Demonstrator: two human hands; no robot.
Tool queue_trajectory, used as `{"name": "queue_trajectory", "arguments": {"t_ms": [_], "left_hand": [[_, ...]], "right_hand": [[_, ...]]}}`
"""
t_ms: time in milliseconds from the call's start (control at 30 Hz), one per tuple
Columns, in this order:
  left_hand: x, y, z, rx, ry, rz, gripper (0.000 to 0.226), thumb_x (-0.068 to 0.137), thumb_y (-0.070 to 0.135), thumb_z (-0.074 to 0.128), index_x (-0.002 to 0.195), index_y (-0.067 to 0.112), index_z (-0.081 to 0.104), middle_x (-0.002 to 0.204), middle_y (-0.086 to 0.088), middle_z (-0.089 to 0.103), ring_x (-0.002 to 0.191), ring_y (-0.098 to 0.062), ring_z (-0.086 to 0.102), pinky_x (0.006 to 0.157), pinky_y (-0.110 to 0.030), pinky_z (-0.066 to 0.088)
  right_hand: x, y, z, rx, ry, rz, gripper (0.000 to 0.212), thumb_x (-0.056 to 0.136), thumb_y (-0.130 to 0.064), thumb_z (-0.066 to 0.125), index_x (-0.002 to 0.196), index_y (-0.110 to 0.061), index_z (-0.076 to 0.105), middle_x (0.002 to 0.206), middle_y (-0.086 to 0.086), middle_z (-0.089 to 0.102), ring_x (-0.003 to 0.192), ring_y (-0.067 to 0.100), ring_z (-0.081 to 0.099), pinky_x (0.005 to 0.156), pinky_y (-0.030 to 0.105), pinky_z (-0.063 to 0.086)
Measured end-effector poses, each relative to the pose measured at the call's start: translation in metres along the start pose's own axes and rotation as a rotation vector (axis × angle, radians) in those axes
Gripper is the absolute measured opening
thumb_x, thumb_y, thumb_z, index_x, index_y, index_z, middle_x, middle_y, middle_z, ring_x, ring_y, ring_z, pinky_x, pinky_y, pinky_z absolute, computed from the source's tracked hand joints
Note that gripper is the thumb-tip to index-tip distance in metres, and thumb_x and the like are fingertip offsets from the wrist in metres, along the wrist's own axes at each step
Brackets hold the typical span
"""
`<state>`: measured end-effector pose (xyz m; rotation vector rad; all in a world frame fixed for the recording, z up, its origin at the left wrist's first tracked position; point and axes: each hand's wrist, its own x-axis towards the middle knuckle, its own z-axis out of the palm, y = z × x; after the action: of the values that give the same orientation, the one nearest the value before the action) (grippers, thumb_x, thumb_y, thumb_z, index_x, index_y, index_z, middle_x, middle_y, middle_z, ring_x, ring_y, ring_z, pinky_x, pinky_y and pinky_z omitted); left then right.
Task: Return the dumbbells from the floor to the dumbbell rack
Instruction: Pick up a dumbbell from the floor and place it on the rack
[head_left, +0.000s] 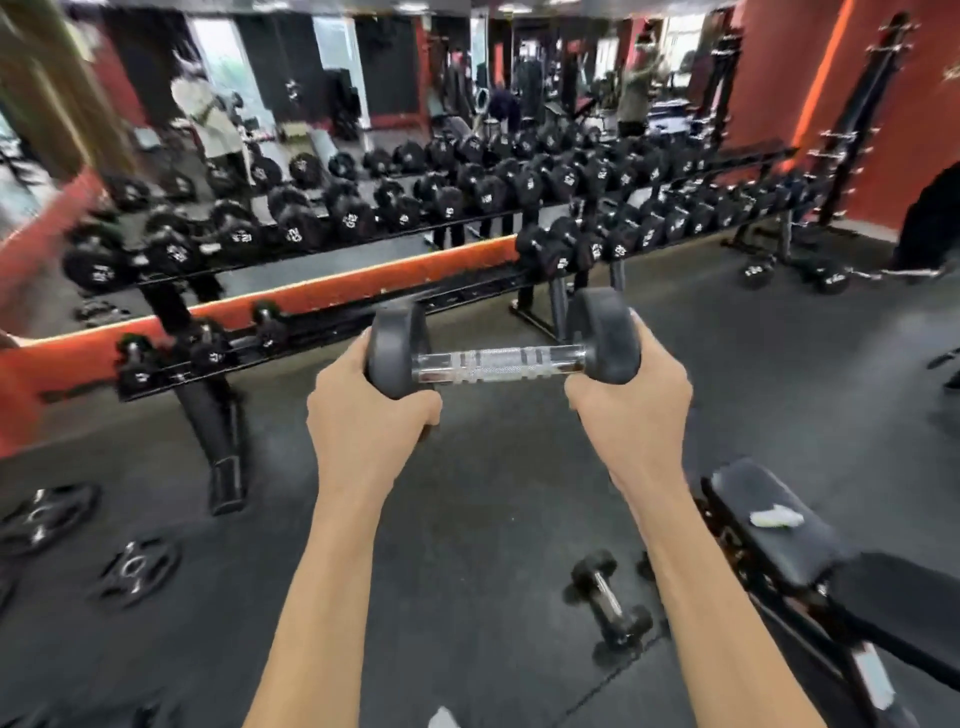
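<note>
Hands (371, 415) (631, 405) gripping dumbbell (501, 361) above floor (467, 519)

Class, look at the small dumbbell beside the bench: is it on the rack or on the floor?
On the floor. The small dumbbell lies flat on the dark mat beside the bench, apart from the rack.

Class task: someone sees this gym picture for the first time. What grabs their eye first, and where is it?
First, the dumbbell held up mid-frame, left hand and right hand cupping its two heads. Behind it, the long dumbbell rack runs along the mirrored wall. Lower right, a small dumbbell lies on the floor beside a bench.
</note>
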<state>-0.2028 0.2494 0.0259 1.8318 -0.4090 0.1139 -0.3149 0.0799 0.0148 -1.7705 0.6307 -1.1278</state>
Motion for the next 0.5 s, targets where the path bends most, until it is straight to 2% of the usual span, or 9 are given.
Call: {"name": "queue_trajectory", "arguments": {"t_ms": [100,200,333,400,500], "left_hand": [[0.08,-0.029,-0.002,0.039,0.076,-0.001,0.056,0.053,0.013,0.079,0.105,0.032,0.071,0.074,0.008,0.065,0.061,-0.01,0.052,0.059,-0.026,0.043],[0.146,-0.049,-0.001,0.094,0.135,-0.03,0.054,0.055,0.012,0.079,0.098,0.041,0.063,0.075,0.014,0.061,0.066,-0.007,0.055,0.066,-0.03,0.049],[0.239,-0.09,0.004,0.136,0.162,-0.095,0.057,0.051,0.015,0.076,0.105,0.035,0.07,0.077,0.01,0.067,0.068,-0.018,0.061,0.067,-0.035,0.059],[0.282,-0.112,0.009,0.175,0.16,-0.137,0.052,0.049,0.017,0.074,0.098,0.033,0.07,0.076,0.007,0.068,0.067,-0.02,0.061,0.066,-0.036,0.059],[0.347,-0.146,0.023,0.188,0.194,-0.17,0.043,0.055,0.008,0.078,0.088,0.032,0.063,0.074,0.003,0.068,0.07,-0.025,0.063,0.065,-0.033,0.056]], "right_hand": [[0.057,0.017,0.079,0.055,-0.053,0.023,0.04,0.065,0.001,0.067,0.095,-0.027,0.065,0.066,-0.01,0.057,0.056,0.009,0.046,0.056,0.025,0.042],[0.103,0.032,0.151,0.071,-0.095,0.092,0.037,0.064,0.003,0.065,0.086,-0.027,0.064,0.06,-0.013,0.056,0.056,0.01,0.045,0.057,0.027,0.043],[0.158,0.059,0.245,0.094,-0.18,0.154,0.037,0.064,0.001,0.065,0.084,-0.031,0.063,0.057,-0.017,0.055,0.056,0.008,0.046,0.056,0.028,0.045],[0.184,0.075,0.287,0.102,-0.216,0.163,0.037,0.064,0.0,0.066,0.084,-0.031,0.063,0.057,-0.017,0.055,0.056,0.01,0.046,0.056,0.028,0.043],[0.23,0.106,0.351,0.123,-0.289,0.195,0.041,0.067,0.002,0.066,0.089,-0.033,0.064,0.055,-0.021,0.053,0.05,0.004,0.044,0.049,0.02,0.04]]}}
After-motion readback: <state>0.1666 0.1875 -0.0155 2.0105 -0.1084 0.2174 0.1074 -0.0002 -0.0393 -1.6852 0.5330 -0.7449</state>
